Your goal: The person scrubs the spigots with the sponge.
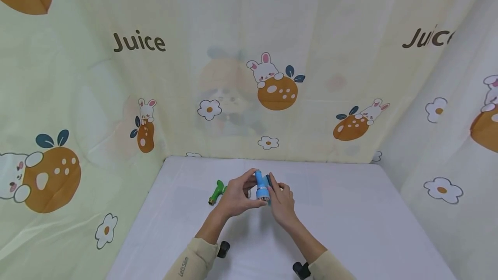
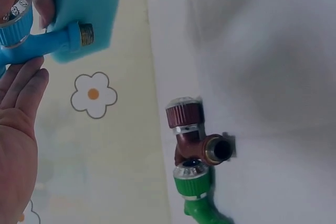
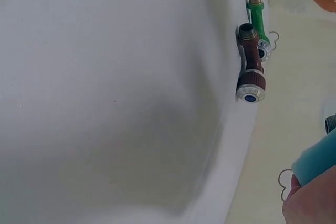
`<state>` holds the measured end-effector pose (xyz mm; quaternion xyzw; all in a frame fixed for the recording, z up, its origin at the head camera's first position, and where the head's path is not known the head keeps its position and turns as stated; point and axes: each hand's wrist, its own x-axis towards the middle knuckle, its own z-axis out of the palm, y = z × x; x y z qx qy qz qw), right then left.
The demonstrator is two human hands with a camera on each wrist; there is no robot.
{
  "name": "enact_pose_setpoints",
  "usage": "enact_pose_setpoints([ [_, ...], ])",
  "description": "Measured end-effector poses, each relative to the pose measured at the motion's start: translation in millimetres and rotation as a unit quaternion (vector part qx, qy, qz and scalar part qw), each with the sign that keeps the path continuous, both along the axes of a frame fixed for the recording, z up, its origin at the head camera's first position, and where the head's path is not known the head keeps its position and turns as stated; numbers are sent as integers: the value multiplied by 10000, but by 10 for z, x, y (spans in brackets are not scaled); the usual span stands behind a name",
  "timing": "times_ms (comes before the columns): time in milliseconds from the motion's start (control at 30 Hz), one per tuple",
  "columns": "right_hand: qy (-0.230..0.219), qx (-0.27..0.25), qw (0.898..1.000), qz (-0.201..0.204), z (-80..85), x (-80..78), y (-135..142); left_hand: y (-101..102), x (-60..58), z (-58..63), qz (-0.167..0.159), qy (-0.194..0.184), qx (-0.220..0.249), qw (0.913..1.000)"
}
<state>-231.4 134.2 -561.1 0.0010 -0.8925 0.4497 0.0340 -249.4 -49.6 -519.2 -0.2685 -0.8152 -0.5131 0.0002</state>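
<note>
My left hand (image 1: 238, 195) holds up a blue tap (image 1: 261, 186) over the table, thumb at its lower end and fingers at its upper end in the head view. The tap has a ridged round knob and a brass threaded end, plain in the left wrist view. My right hand (image 1: 282, 205) grips a flat teal sponge (image 2: 92, 1) against the tap's side. Beyond the left hand lie a green tap (image 1: 217, 192) and a dark red-brown tap (image 3: 252, 64), side by side; the left hand mostly hides the brown one in the head view.
The white table (image 1: 342, 211) ends at a printed curtain (image 1: 319, 141) along its back, and curtains also hang at both sides. Dark wrist-camera mounts (image 1: 223, 249) show at both forearms, low over the tabletop.
</note>
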Motion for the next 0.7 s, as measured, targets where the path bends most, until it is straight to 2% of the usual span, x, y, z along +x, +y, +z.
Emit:
enact_pose_setpoints([
  [100,209,249,9995,12,8,3,18,-10,9,-9,1,-146,187,9997],
  [233,294,286,9991,-51,14,-2,54,-31,18,-27,-56,-399,459,9981],
  [333,358,66,9992,-185,14,4,89,-45,19,-54,-67,-595,549,9967],
  [400,504,-342,9980,-166,27,19,112,-53,13,-76,-41,-635,553,9964],
  [467,709,-806,9942,10,54,43,130,-57,0,-92,16,-604,512,9969],
  [567,1118,-1265,9843,515,107,101,147,-63,-24,-104,81,-499,489,9975],
  [700,1695,-1252,9707,1156,162,171,147,-81,-46,-88,96,-507,590,9969],
])
